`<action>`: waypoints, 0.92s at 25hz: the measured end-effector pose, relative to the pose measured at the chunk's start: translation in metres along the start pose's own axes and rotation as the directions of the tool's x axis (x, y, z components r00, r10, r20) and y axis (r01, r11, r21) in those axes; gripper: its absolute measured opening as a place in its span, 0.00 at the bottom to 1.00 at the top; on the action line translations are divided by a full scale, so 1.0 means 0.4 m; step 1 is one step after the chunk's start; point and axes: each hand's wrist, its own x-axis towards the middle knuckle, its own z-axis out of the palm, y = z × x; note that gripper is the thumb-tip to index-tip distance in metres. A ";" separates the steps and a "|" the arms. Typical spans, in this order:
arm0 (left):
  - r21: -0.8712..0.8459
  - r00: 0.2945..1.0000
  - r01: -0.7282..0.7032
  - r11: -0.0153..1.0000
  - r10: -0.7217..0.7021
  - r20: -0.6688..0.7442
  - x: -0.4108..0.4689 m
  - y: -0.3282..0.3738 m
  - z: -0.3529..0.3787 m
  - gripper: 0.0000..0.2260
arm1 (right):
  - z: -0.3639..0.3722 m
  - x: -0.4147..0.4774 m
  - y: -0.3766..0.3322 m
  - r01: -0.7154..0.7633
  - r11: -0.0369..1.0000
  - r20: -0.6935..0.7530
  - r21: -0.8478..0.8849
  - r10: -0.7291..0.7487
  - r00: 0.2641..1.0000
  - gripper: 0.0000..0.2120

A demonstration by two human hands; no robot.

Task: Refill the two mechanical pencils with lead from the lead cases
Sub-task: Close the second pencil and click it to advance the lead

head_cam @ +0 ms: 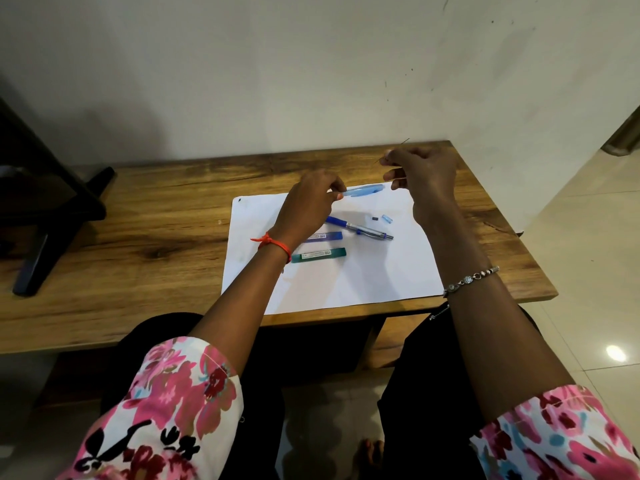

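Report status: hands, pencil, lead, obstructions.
Left hand grips light blue pencil. Right hand pinches lead, not yet inserted. Second pencil lies on paper, clear of hands.

wooden table [156,209] | white paper sheet [363,271] on it | black stand [41,188] left

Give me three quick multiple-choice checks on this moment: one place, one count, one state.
1. Where is the dark blue pencil?
A. on the paper
B. on the bare wood
C. on the floor

2. How many lead cases lie on the paper?
A. one
B. two
C. four

3. What is the right hand doing?
A. lying flat
B. gripping a case
C. pinching thin lead

Answers:
1 A, it lies just above the cases.
2 B, one is blue and one green.
3 C, the lead sticks out past the fingertips.
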 end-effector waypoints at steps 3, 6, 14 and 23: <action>-0.156 0.996 0.042 0.987 -0.053 -0.070 0.004 0.012 -0.025 0.06 | 0.001 -0.001 -0.016 0.096 0.986 -0.060 0.137 -0.089 0.994 0.03; -0.264 0.991 0.055 0.963 -0.085 -0.105 -0.001 0.023 -0.045 0.06 | -0.001 -0.005 -0.026 0.134 0.953 -0.015 0.271 -0.135 0.991 0.05; -0.308 0.987 0.036 0.951 -0.083 -0.140 -0.016 0.028 -0.066 0.06 | 0.006 -0.014 -0.031 0.171 0.912 0.118 0.372 -0.230 0.966 0.05; -0.315 0.988 0.020 0.949 -0.068 -0.142 -0.018 0.028 -0.068 0.06 | 0.005 -0.014 -0.028 0.183 0.910 0.149 0.371 -0.254 0.956 0.05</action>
